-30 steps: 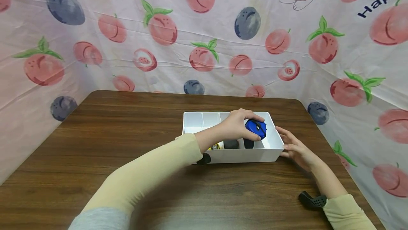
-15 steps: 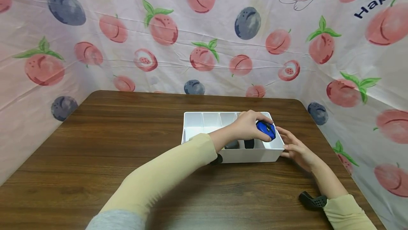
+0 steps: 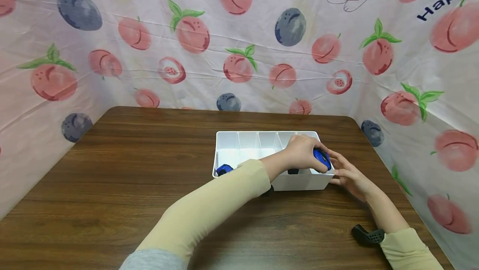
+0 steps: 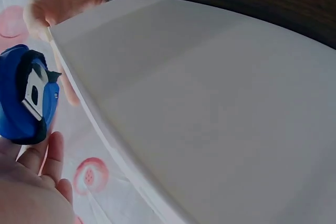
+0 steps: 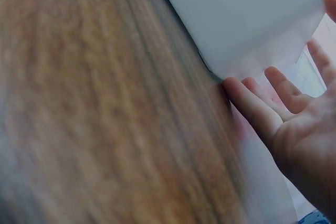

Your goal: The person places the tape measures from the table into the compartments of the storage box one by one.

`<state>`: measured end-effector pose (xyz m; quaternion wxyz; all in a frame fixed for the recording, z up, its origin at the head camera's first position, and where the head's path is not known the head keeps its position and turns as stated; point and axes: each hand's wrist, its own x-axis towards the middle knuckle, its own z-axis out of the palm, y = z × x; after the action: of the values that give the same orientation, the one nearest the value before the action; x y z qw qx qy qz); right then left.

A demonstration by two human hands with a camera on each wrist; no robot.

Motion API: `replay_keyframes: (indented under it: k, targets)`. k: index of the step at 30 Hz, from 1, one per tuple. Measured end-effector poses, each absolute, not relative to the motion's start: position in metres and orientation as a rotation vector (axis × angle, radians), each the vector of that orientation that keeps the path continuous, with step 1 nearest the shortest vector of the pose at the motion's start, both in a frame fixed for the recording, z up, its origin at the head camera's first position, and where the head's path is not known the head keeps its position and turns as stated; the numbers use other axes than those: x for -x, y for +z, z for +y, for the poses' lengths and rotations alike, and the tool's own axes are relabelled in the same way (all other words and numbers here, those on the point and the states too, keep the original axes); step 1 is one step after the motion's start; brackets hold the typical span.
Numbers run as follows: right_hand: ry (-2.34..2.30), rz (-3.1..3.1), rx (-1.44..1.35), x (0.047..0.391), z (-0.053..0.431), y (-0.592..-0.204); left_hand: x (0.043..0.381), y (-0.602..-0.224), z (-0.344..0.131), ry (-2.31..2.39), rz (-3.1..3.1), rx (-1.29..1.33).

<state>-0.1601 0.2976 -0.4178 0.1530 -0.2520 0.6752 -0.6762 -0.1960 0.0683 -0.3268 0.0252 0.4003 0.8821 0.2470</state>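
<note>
A blue tape measure [image 4: 13, 95] with a metal end hook is gripped by my left hand [image 3: 301, 152], over the right end of a white divided box [image 3: 299, 184]. In the left wrist view that hand's fingers lie below the tape measure, outside the box wall. My right hand [image 3: 349, 178] has its spread fingers [image 5: 252, 103] against the box's right end, close to the bottom corner. Another blue object [image 3: 224, 169] sits in the leftmost compartment. A black object [image 3: 293, 171] lies in a compartment under my left wrist. My left forearm hides the middle front compartments.
The box stands on a dark brown wooden table [image 3: 142, 170]. Thin white dividers [image 3: 258, 140] split it into several compartments. A fruit-printed cloth [image 3: 262, 25] hangs behind the table and along both sides. A black wrist device [image 3: 368, 236] is on my right forearm.
My left hand has moved right along the box with the tape measure, now at the box's right end. The blue object at the left end has come into sight. My right hand stays put.
</note>
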Motion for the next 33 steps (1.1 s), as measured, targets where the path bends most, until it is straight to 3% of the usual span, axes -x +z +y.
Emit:
replay_keyframes:
  k: [33]
  targets:
    - [-1.920, 1.948, 0.727, 0.164, 0.302, -0.420, 0.193, -0.317, 0.092, 0.264, 2.801, -0.972]
